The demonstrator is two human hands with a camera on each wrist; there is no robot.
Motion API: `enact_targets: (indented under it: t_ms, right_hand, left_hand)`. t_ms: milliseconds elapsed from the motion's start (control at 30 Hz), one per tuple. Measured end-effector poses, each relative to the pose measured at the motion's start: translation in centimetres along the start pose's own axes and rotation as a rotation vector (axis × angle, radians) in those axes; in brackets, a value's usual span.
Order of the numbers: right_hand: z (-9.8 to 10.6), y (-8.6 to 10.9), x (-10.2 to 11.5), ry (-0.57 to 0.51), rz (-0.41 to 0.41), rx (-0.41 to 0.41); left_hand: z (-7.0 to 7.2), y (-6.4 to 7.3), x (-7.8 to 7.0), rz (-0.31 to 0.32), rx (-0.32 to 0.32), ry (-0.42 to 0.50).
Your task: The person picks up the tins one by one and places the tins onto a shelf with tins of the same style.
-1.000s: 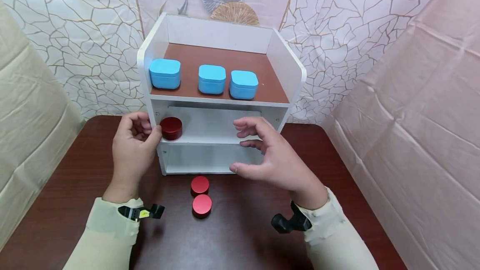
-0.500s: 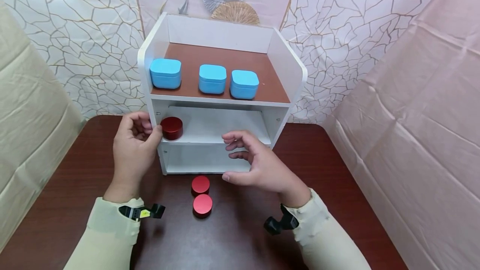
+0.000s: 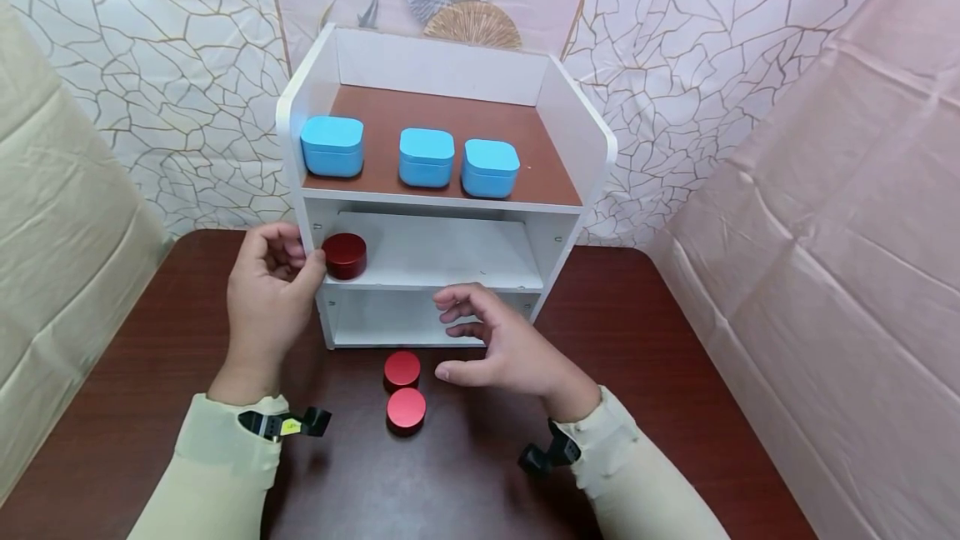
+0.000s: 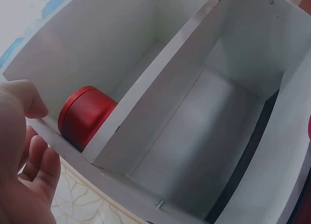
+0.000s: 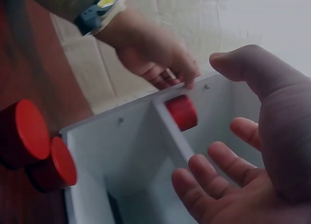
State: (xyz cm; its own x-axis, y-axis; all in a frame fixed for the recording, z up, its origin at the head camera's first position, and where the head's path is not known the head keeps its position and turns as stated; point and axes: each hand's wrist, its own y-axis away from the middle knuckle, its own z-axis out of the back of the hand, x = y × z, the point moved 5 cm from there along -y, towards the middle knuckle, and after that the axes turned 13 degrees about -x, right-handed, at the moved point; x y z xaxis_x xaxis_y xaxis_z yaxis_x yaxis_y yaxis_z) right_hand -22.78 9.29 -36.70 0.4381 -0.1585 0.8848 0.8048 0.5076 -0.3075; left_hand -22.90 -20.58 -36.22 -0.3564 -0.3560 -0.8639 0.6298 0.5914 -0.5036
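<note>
My left hand (image 3: 266, 298) grips the left side panel of a white shelf unit (image 3: 296, 148), its thumb at the front edge and the other fingers curled along the outside. Just inside that panel, on the middle shelf, sits a round red tin (image 3: 345, 257), close to the thumb; the left wrist view shows the same tin (image 4: 87, 114) in the shelf's corner. My right hand (image 3: 506, 348) hovers before the lower compartment, thumb and fingers spread apart and holding nothing. To its left, two red tins (image 3: 402, 369) (image 3: 406, 410) stand on the table, one in front of the other.
Three blue lidded boxes (image 3: 333, 144) (image 3: 426, 157) (image 3: 490, 167) stand along the front of the brown top shelf. The unit rests on a dark brown table (image 3: 645, 440). Patterned cloth (image 3: 150, 90) hangs behind, with plain pale cloth (image 3: 840, 232) at the sides.
My right hand has moved left and down, from the middle shelf's right part towards the two tins on the table. The left hand and the tins have stayed in place.
</note>
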Motion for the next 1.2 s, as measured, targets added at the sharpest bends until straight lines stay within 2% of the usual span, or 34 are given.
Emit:
enact_targets:
  t_ms: [367, 700, 933, 1200]
  right_hand:
    - [-1.6, 0.9, -3.6, 0.016, 0.011, 0.026]
    - [-3.2, 1.8, -6.8, 0.029, -0.036, 0.075]
    - [-3.6, 2.3, -7.9, 0.002, -0.050, 0.065]
    - [-4.1, 2.6, -9.0, 0.029, -0.082, 0.075]
  left_hand:
    - [-0.1, 0.0, -0.1, 0.000, -0.003, -0.009]
    - [0.0, 0.1, -0.1, 0.006, 0.001, -0.019]
    - [0.0, 0.1, -0.1, 0.009, 0.000, -0.007]
    - [0.0, 0.1, -0.1, 0.008, 0.006, -0.012]
